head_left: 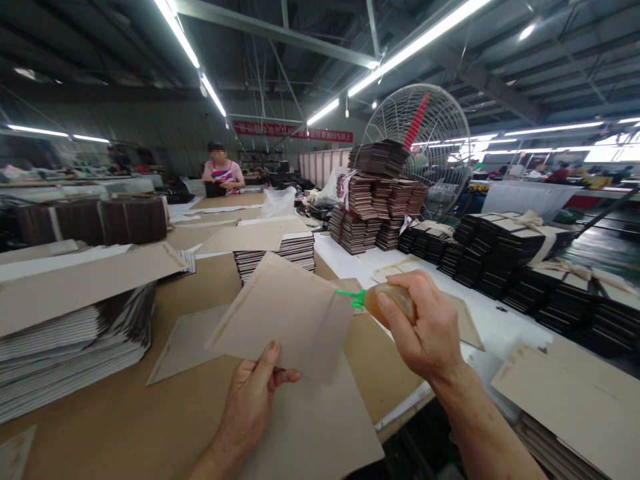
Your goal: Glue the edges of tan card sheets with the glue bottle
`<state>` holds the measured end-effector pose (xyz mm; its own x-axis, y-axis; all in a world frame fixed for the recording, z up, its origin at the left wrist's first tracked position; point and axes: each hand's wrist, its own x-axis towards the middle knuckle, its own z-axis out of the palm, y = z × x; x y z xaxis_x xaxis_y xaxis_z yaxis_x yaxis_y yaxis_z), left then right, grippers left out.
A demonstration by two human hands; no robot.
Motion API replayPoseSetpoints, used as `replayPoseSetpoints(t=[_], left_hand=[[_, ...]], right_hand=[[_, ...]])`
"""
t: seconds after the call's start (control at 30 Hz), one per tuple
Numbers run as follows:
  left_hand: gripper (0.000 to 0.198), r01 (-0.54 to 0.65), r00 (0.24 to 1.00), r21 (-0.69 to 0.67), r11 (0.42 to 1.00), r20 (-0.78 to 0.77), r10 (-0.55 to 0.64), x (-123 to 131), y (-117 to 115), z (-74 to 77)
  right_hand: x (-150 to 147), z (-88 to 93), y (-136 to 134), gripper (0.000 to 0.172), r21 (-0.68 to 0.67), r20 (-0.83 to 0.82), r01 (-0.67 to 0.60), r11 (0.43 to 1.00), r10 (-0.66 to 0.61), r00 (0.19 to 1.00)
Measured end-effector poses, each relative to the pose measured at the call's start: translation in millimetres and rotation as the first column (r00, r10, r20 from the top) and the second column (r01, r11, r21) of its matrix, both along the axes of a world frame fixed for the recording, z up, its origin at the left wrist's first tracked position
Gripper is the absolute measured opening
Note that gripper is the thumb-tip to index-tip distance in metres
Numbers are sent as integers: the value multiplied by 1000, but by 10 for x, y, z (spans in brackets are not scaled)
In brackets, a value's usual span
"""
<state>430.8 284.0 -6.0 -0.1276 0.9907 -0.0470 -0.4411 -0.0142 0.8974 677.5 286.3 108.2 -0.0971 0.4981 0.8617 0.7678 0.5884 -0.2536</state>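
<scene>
My left hand (pixel 255 390) grips the near edge of a beige cardboard sheet (pixel 295 313), thumb on top, and holds it tilted above the table. Along the sheet's left and far edges run streaks that look like glue. My right hand (pixel 425 327) is wrapped round a glue bottle (pixel 390 303) of cloudy amber colour. Its green nozzle (pixel 353 297) points left, with the tip at the sheet's far right corner. Under the sheet lies a larger cardboard piece (pixel 315 427), and another flat board (pixel 193 337) rests to its left.
At the left rises a tall stack of white-edged sheets (pixel 75 340). Behind the held sheet stands a pile of dark-and-white boards (pixel 275 253). Brown bundles (pixel 380 193), a large caged fan (pixel 425 147) and black bundles (pixel 510 247) are to the right. A person (pixel 223 173) works farther back.
</scene>
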Motion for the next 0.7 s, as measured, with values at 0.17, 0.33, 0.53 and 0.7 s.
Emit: replayPoseSetpoints(t=[0.17, 0.33, 0.53, 0.7], left_hand=[[31, -32, 999, -23, 999, 39, 33, -2, 9, 34], [34, -54, 996, -25, 998, 66, 55, 8, 4, 44], [30, -35, 998, -13, 999, 42, 35, 2, 5, 35], [29, -49, 996, -7, 999, 79, 50, -14, 8, 57]], right_hand=[[87, -90, -3, 15, -22, 22, 69, 997, -68, 997], [132, -89, -12, 16, -44, 17, 63, 997, -62, 998], [105, -68, -17, 15, -23, 8, 55, 998, -55, 998], [111, -78, 0, 16, -35, 11, 50, 998, -49, 999]])
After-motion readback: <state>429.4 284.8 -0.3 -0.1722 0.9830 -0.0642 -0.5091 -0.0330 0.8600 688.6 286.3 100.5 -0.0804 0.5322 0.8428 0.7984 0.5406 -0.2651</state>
